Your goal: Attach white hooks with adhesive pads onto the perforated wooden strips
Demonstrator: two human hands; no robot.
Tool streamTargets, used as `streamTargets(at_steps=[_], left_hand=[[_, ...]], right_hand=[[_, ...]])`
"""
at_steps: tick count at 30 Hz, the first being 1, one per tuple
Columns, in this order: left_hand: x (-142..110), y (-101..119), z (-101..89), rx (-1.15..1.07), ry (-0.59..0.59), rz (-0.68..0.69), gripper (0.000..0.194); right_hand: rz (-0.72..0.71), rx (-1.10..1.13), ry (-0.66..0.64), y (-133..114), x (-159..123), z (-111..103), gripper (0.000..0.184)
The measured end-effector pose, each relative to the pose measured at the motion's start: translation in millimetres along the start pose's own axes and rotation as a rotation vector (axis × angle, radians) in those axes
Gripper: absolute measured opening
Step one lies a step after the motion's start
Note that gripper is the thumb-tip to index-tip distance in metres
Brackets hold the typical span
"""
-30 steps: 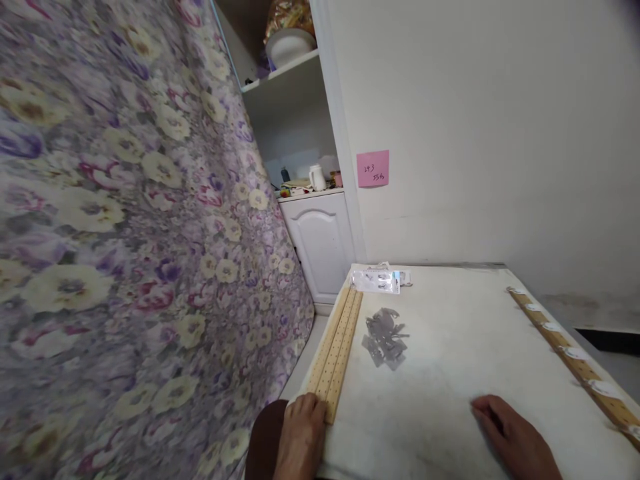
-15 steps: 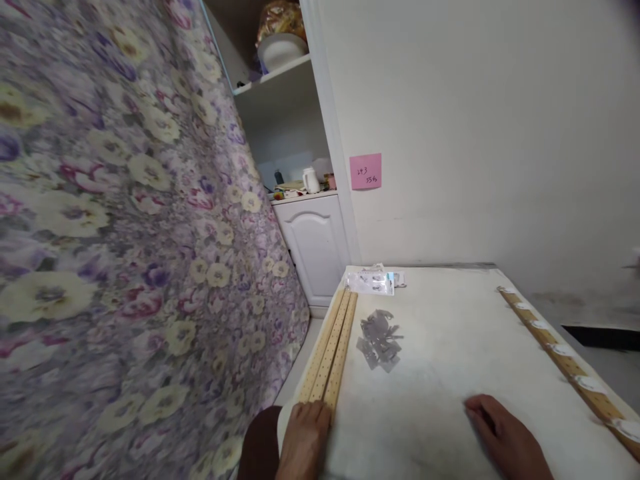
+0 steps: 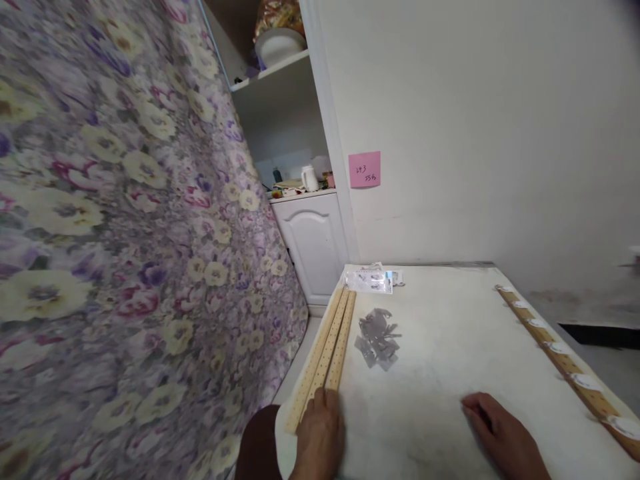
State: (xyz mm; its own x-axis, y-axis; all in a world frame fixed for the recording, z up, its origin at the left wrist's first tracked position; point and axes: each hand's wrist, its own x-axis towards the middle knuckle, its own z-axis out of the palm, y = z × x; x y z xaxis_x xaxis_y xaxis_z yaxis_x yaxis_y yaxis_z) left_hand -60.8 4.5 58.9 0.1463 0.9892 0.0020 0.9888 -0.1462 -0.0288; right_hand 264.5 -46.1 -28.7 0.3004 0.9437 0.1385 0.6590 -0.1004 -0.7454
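Side by side along the left edge of the table lie three long wooden strips [image 3: 323, 360] dotted with small holes. My left hand [image 3: 320, 423] is closed over the near end of the rightmost strip, with its fingers curled down and hiding that end. Loosely curled, my right hand [image 3: 500, 430] rests on the bare table at the lower right, and nothing shows in it. Between the hands and farther back is a pile of flat grey pieces [image 3: 379, 339], too jumbled to make out singly.
Clear plastic packaging [image 3: 370, 281] lies at the table's far left corner. Along the right edge runs another wooden strip [image 3: 567, 368] bearing several white round pieces. A floral curtain [image 3: 150, 267] hangs at left, beside a white cabinet [image 3: 315, 247]. A pink note [image 3: 365, 169] is on the wall.
My left hand has slid right across the strips, from the left and middle ones to the rightmost. The left strip's near end now shows. My right hand has stayed almost still.
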Motion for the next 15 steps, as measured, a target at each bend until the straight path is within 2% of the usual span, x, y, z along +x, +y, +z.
streamTargets(at_steps=[10, 15], left_hand=[[51.4, 17.9, 21.8, 0.121, 0.094, -0.043, 0.044], [62.3, 24.0, 29.7, 0.17, 0.199, -0.062, 0.054]], right_hand=[[0.021, -0.01, -0.003, -3.3, 1.7, -0.7, 0.029], [0.007, 0.001, 0.008, -1.2, 2.6, 1.0, 0.028]])
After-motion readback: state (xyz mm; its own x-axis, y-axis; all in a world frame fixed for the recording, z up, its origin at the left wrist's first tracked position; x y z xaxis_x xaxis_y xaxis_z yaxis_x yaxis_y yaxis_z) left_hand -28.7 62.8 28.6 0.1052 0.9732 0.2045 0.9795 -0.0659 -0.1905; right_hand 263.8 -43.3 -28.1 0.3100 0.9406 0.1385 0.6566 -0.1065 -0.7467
